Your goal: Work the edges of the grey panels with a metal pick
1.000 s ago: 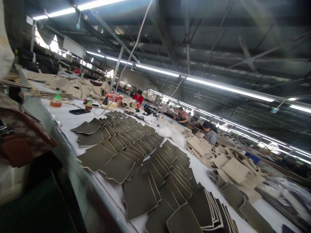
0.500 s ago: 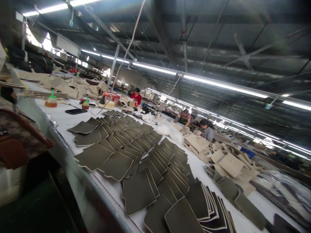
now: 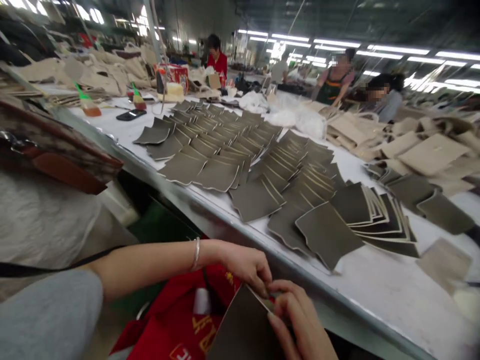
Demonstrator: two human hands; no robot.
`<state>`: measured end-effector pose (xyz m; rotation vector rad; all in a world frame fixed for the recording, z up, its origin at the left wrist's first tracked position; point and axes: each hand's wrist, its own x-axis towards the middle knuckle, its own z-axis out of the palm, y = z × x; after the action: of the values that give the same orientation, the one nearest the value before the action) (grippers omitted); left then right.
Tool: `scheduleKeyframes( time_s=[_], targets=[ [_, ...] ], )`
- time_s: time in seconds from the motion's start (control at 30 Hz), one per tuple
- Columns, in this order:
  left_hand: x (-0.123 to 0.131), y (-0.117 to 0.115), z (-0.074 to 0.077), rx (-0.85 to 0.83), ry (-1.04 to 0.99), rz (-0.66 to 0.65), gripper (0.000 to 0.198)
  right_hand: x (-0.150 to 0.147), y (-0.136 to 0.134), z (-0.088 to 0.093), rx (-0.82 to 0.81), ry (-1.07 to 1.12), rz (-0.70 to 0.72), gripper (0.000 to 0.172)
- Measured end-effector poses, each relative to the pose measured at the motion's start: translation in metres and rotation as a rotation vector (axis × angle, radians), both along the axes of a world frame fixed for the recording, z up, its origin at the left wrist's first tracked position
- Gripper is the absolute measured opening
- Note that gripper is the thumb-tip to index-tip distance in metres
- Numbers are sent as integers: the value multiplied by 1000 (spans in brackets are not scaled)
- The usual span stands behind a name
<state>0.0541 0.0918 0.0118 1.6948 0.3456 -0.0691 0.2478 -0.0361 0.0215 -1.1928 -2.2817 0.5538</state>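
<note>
My left hand (image 3: 245, 265), with a silver bangle at the wrist, is closed at the top corner of a dark olive panel (image 3: 245, 330). My right hand (image 3: 296, 317) grips the panel's right edge, its fingers close to those of the left. A small red thing shows between the two hands, too small to make out. The panel is tilted over a red apron (image 3: 168, 320) with yellow lettering. Rows of overlapping olive panels (image 3: 258, 195) with pale edges lie on the white table (image 3: 386, 290) beyond the hands.
Green-tipped bottles (image 3: 89, 105) and a black phone (image 3: 131, 114) are at the table's far left. Beige pieces (image 3: 431, 150) and clear plastic (image 3: 296, 117) lie behind the panels. A patterned bag (image 3: 56, 145) hangs at left. Several people (image 3: 335, 82) are across the table.
The view has tilted down and levelled. Both my hands and the held panel have come into view, along with the red apron.
</note>
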Motion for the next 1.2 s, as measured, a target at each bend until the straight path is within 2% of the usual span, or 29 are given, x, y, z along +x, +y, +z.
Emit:
scheduleKeyframes(
  time_s=[0.07, 0.13, 0.27, 0.37, 0.57, 0.77, 0.9, 1.2],
  targets=[
    [-10, -9, 3, 62, -7, 44, 21, 0, -7, -18, -47, 0, -47, 9],
    [-21, -16, 8, 156, 35, 70, 29, -1, -14, -28, -111, 9, -105, 11],
    [-36, -28, 16, 444, 125, 69, 27, -7, -16, -31, -232, 51, -170, 14],
    [-37, -34, 16, 533, 173, 105, 16, -11, -10, -29, -247, 84, -173, 15],
    [-34, -37, 10, 538, 116, 127, 10, -14, -9, -32, -329, 76, -212, 19],
    [-35, -39, 5, 573, 113, 97, 8, -12, -9, -38, -303, -9, -175, 19],
    [-30, -44, 0, 630, 71, 125, 8, -11, -10, -39, -307, -17, -192, 20],
    [-25, -54, -2, 424, 124, 229, 13, -16, -14, -36, -270, 26, -180, 17]
  ],
)
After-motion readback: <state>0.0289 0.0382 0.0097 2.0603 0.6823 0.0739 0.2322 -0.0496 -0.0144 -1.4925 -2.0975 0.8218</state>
